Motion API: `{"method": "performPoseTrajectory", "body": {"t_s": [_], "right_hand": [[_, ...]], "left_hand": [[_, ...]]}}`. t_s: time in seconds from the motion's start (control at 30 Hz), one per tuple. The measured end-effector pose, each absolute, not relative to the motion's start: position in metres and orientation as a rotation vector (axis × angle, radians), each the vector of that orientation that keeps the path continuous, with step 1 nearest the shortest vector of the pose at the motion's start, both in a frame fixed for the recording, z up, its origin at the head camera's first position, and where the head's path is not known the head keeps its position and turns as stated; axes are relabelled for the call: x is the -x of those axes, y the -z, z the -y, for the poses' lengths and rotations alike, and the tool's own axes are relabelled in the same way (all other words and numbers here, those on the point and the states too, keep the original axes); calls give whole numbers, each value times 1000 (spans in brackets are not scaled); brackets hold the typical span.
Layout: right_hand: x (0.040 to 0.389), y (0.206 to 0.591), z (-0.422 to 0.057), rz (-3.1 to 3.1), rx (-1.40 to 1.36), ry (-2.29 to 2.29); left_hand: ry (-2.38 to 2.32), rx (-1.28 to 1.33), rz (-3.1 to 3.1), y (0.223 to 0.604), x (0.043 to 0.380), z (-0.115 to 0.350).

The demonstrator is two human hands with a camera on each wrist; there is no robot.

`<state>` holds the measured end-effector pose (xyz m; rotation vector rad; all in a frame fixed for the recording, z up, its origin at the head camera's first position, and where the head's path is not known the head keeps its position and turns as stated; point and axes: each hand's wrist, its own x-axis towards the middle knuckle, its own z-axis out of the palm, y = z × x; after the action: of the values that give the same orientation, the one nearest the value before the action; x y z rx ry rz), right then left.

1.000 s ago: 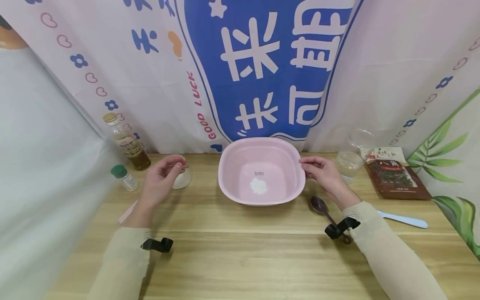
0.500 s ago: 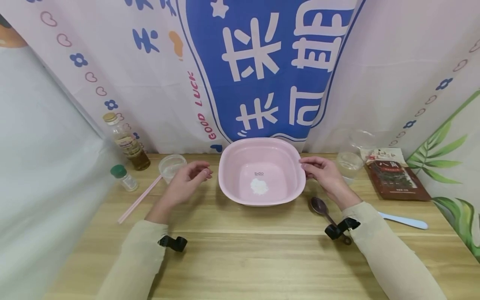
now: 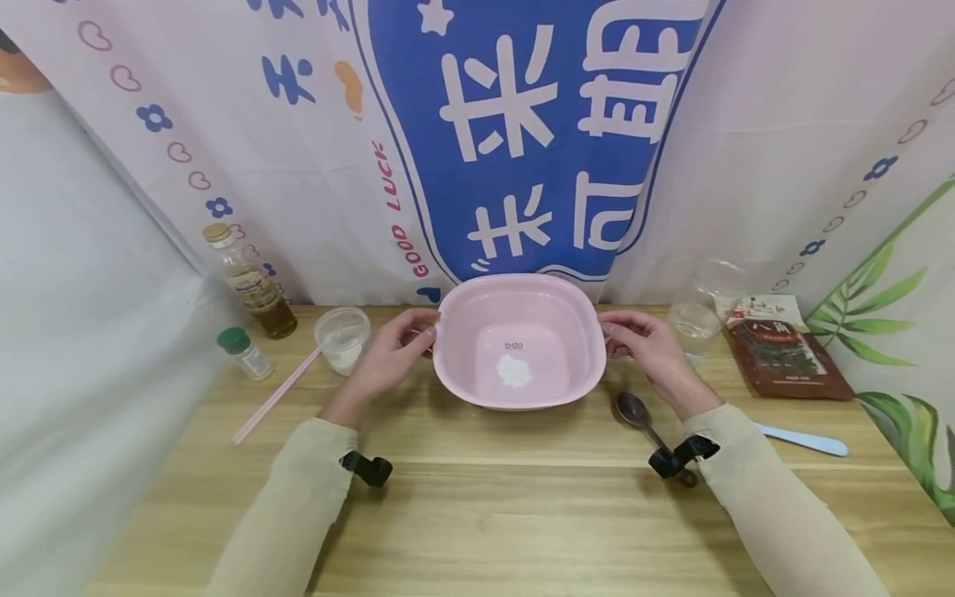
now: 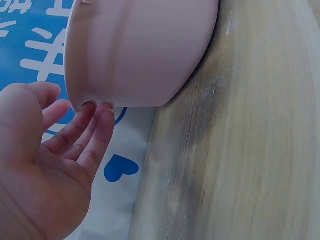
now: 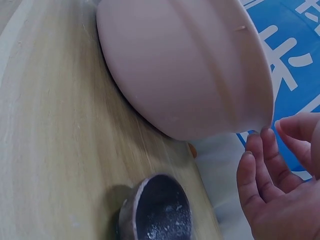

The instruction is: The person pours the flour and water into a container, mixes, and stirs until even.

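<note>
A pink plastic basin (image 3: 522,396) stands on the wooden table with a small heap of white powder (image 3: 515,371) on its bottom. My left hand (image 3: 399,348) is at the basin's left rim, the fingertips (image 4: 106,108) under the lip and the thumb on its outer side. On the opposite side my right hand (image 3: 645,347) grips the right rim between thumb and fingers (image 5: 267,137). A dark spoon (image 3: 634,410) lies beside the right forearm; its bowl shows large in the right wrist view.
On the left are an oil bottle (image 3: 257,294), a green-capped jar (image 3: 246,355), pink chopsticks (image 3: 276,396) and a clear tub (image 3: 342,340) with white powder. At right stand a clear cup of liquid (image 3: 694,327), a brown packet (image 3: 789,356) and a light blue-handled utensil (image 3: 806,439). A printed curtain hangs close behind.
My left hand has moved right, away from the clear tub, to the basin's left rim. The right hand stays at the right rim, and the basin has not moved.
</note>
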<state>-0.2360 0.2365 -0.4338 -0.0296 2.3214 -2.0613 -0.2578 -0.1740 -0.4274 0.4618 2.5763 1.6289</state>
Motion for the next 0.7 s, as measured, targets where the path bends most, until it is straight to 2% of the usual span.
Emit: {"method": "performPoseTrajectory", "body": {"t_s": [0.27,0.7], "right_hand": [[228,429,-243,-2356,31,2044],[205,430,-269,-2420,186,2172]], "left_hand": [[-1568,-449,-2603,428,260,170],[-1549,-399,-2600,425,261,167]]}}
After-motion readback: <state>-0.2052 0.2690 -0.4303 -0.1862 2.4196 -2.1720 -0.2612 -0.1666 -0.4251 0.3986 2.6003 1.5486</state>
